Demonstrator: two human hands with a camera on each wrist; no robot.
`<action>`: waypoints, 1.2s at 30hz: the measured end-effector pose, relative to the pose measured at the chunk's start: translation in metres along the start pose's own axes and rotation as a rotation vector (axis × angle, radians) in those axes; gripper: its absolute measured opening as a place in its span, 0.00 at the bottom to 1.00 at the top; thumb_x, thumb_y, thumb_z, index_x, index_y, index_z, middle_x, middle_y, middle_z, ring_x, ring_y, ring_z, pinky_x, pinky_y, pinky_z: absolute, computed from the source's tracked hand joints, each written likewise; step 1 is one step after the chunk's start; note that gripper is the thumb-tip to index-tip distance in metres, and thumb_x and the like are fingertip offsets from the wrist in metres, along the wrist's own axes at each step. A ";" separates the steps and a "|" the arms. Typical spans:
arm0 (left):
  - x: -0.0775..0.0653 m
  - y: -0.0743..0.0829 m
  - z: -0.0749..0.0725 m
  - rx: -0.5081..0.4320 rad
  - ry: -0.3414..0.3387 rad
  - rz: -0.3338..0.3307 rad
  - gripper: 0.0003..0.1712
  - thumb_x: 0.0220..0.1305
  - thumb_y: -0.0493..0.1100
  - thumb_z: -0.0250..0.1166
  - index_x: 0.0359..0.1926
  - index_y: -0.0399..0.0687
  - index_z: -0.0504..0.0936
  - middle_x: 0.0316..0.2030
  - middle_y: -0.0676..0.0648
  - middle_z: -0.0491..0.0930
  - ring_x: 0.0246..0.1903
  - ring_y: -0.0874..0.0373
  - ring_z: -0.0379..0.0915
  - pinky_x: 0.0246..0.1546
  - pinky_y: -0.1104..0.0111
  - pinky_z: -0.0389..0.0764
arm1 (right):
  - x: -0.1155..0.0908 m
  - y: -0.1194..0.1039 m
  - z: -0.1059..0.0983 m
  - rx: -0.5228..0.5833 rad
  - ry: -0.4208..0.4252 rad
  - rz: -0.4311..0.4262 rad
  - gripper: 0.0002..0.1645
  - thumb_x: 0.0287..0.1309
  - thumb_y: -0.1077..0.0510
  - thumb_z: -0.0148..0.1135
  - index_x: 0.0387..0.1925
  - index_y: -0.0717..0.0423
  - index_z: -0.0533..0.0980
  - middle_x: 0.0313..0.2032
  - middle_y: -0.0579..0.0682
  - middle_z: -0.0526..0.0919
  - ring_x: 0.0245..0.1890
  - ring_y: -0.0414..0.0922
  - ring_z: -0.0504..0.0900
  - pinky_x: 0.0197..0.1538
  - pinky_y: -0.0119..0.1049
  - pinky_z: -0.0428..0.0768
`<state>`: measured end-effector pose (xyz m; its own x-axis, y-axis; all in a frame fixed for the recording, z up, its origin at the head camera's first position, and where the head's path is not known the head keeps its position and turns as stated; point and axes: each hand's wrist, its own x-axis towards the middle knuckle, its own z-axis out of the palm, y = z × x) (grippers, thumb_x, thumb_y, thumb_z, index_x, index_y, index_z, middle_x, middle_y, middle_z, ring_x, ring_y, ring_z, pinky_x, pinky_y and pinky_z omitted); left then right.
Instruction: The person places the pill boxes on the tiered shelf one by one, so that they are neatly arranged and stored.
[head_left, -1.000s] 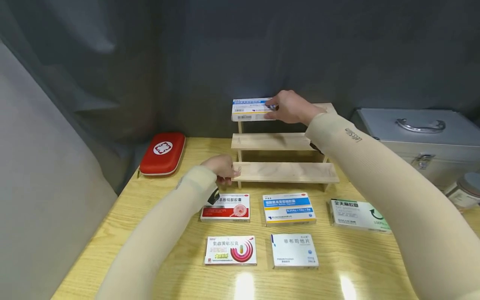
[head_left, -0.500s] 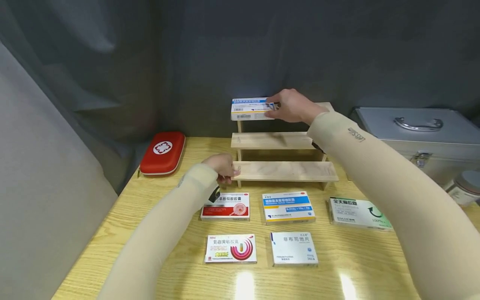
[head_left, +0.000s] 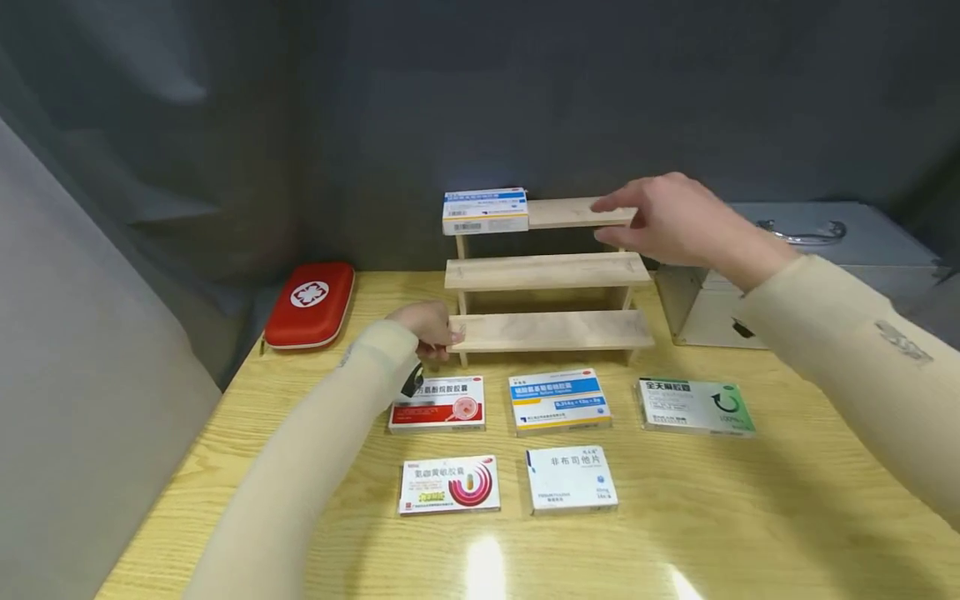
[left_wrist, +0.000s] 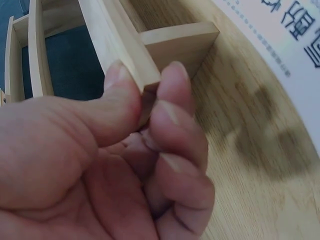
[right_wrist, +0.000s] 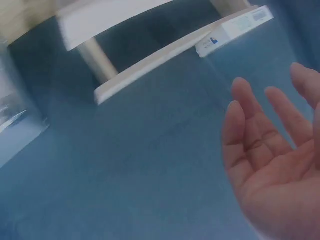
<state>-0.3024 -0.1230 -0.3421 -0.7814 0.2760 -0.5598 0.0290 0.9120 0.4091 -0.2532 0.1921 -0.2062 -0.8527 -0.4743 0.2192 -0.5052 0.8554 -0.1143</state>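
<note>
The right hand point(head_left: 675, 221) has let go of the white and blue medicine box point(head_left: 484, 211) and drawn away to the right since half a second ago; it now hangs in the air with its fingers loosely spread and holding nothing, in front of the right end of the top step of the three-step pale wooden rack point(head_left: 551, 273). The box lies flat at the left end of that top step, where it was being held before, well apart from the hand. The left hand point(head_left: 429, 327) has not moved: its thumb and fingers pinch the left end of the rack's lowest step, as the left wrist view shows closely point(left_wrist: 145, 115). The rack stands toward the far edge of the light wooden surface point(head_left: 750, 500). In front of it lie five flat medicine boxes in two rows, unmoved on the surface. A red zipped first-aid pouch point(head_left: 309, 303) sits at the far left corner, and a silver metal case point(head_left: 787, 267) stands at the far right, beside the rack.
</note>
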 end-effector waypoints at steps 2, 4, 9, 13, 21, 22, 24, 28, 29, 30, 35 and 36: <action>0.000 -0.001 -0.001 0.006 -0.003 0.011 0.23 0.66 0.52 0.55 0.32 0.34 0.81 0.33 0.40 0.83 0.16 0.62 0.66 0.21 0.73 0.70 | -0.029 0.001 -0.001 -0.026 0.036 0.005 0.22 0.57 0.46 0.61 0.51 0.49 0.77 0.34 0.47 0.79 0.15 0.41 0.67 0.21 0.36 0.64; 0.001 -0.004 -0.003 0.019 -0.010 0.016 0.23 0.66 0.52 0.54 0.33 0.34 0.81 0.35 0.39 0.82 0.16 0.61 0.65 0.20 0.73 0.68 | -0.059 0.004 0.002 -0.039 0.045 0.019 0.20 0.56 0.47 0.62 0.50 0.48 0.78 0.27 0.45 0.78 0.13 0.39 0.65 0.18 0.35 0.62; 0.004 -0.010 -0.006 0.051 -0.028 0.019 0.25 0.66 0.53 0.53 0.30 0.34 0.82 0.35 0.38 0.82 0.16 0.61 0.63 0.17 0.74 0.65 | -0.129 0.027 0.029 -0.065 0.017 0.084 0.21 0.53 0.47 0.65 0.48 0.50 0.79 0.22 0.41 0.76 0.14 0.35 0.66 0.17 0.32 0.63; 0.008 -0.013 -0.007 0.075 -0.037 0.022 0.25 0.66 0.55 0.54 0.29 0.37 0.83 0.29 0.41 0.82 0.14 0.61 0.61 0.15 0.73 0.65 | -0.174 0.054 0.058 -0.055 0.013 0.140 0.23 0.50 0.49 0.67 0.47 0.55 0.78 0.31 0.48 0.81 0.18 0.33 0.69 0.18 0.31 0.65; 0.008 -0.011 -0.006 0.039 -0.054 0.008 0.25 0.65 0.55 0.53 0.32 0.37 0.83 0.26 0.42 0.80 0.15 0.60 0.60 0.14 0.72 0.63 | -0.228 0.089 0.099 0.079 -0.075 0.224 0.28 0.51 0.50 0.67 0.51 0.60 0.75 0.41 0.56 0.80 0.23 0.33 0.73 0.19 0.30 0.67; 0.008 -0.011 -0.007 0.036 -0.049 0.008 0.25 0.66 0.55 0.53 0.32 0.37 0.82 0.26 0.42 0.80 0.15 0.60 0.60 0.14 0.72 0.64 | -0.230 0.091 0.103 0.092 -0.074 0.222 0.29 0.52 0.50 0.67 0.52 0.60 0.74 0.42 0.57 0.79 0.23 0.32 0.72 0.19 0.30 0.67; 0.008 -0.012 -0.008 0.032 -0.042 0.005 0.25 0.65 0.55 0.54 0.31 0.37 0.82 0.28 0.41 0.81 0.16 0.61 0.61 0.15 0.72 0.64 | -0.232 0.093 0.108 0.110 -0.068 0.229 0.31 0.52 0.47 0.66 0.54 0.59 0.73 0.45 0.56 0.77 0.24 0.32 0.71 0.19 0.29 0.66; 0.010 -0.014 -0.009 0.033 -0.032 0.004 0.24 0.65 0.56 0.54 0.30 0.39 0.81 0.31 0.40 0.81 0.17 0.60 0.62 0.17 0.71 0.65 | -0.228 0.096 0.117 0.133 -0.049 0.199 0.35 0.51 0.44 0.66 0.57 0.57 0.71 0.47 0.57 0.73 0.28 0.37 0.72 0.21 0.30 0.67; 0.011 -0.014 -0.008 0.027 -0.035 0.003 0.23 0.65 0.56 0.54 0.31 0.40 0.81 0.32 0.40 0.81 0.17 0.60 0.63 0.18 0.70 0.66 | -0.226 0.097 0.119 0.146 -0.058 0.193 0.36 0.50 0.43 0.66 0.57 0.57 0.71 0.48 0.57 0.72 0.30 0.40 0.73 0.23 0.32 0.69; 0.012 -0.015 -0.008 0.024 -0.038 0.003 0.23 0.65 0.56 0.54 0.32 0.40 0.80 0.33 0.41 0.81 0.17 0.60 0.63 0.19 0.70 0.66 | -0.224 0.097 0.121 0.159 -0.070 0.188 0.37 0.50 0.42 0.66 0.58 0.57 0.70 0.49 0.59 0.71 0.33 0.43 0.74 0.26 0.34 0.72; 0.015 -0.018 -0.006 -0.004 -0.058 0.002 0.21 0.64 0.56 0.55 0.35 0.41 0.77 0.34 0.43 0.82 0.17 0.61 0.63 0.23 0.67 0.67 | -0.215 0.102 0.127 0.222 -0.154 0.208 0.46 0.49 0.37 0.63 0.63 0.59 0.63 0.54 0.66 0.65 0.46 0.59 0.71 0.40 0.54 0.73; 0.015 -0.018 -0.006 -0.007 -0.059 0.004 0.21 0.64 0.56 0.55 0.35 0.41 0.76 0.34 0.43 0.82 0.17 0.61 0.63 0.23 0.67 0.67 | -0.214 0.103 0.128 0.222 -0.156 0.211 0.48 0.48 0.36 0.63 0.63 0.59 0.63 0.54 0.66 0.64 0.48 0.61 0.70 0.41 0.56 0.72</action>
<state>-0.3185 -0.1372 -0.3541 -0.7433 0.2967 -0.5996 0.0273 0.9090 0.4160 -0.1397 0.3546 -0.3886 -0.9428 -0.3327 0.0197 -0.3180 0.8800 -0.3527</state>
